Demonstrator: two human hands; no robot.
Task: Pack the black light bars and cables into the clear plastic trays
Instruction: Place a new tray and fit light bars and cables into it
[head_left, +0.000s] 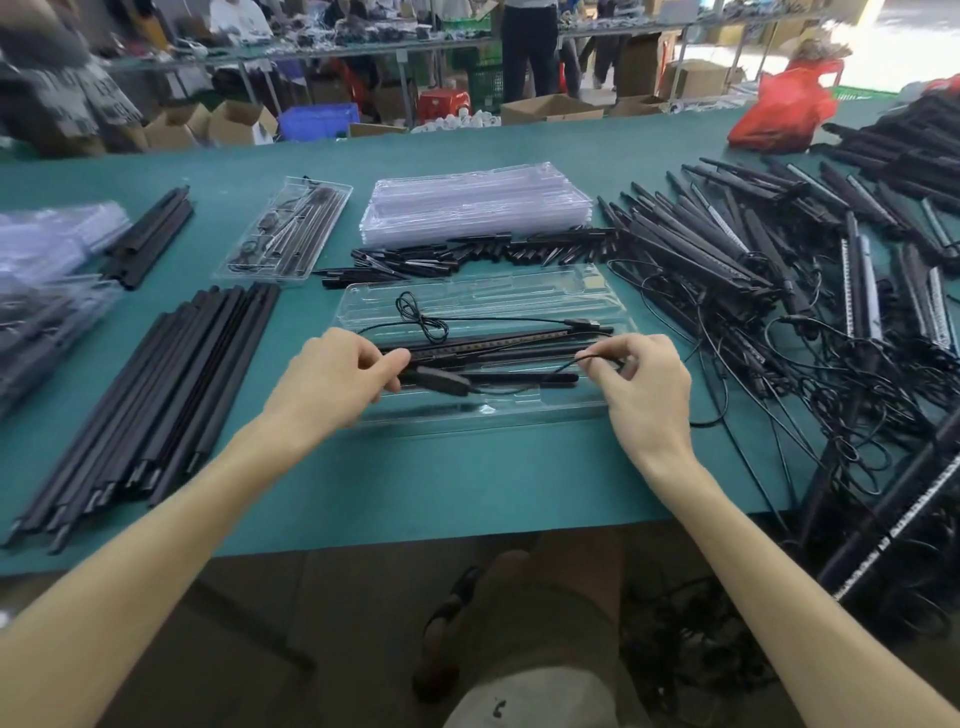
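Observation:
A clear plastic tray (483, 410) lies in front of me on the green table. Inside it lie black light bars (509, 345) and a thin black cable (421, 319) with a knot-like loop. My left hand (332, 376) pinches the left end of a bar and the black controller box (439, 379) on the cable. My right hand (647, 384) pinches the cable near the tray's right end. The cable runs between both hands over the tray.
A stack of empty clear trays (472, 205) sits behind, with a packed tray (285, 231) to its left. Long black rods (156, 405) lie at the left. A big heap of light bars and tangled cables (805, 291) fills the right. Small black connectors (467, 257) lie behind the tray.

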